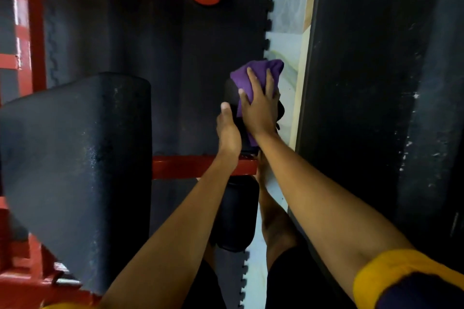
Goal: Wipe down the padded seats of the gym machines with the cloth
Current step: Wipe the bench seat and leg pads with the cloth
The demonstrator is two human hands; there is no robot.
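The right hand (258, 110) presses the purple cloth (256, 70), fingers spread, onto a black pad (231, 93). The left hand (228, 133) grips the pad's side.

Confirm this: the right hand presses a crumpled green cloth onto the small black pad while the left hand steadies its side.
Not quite: the head view shows the crumpled cloth is purple, not green. The right hand does press it onto the small black pad, and the left hand steadies its side.
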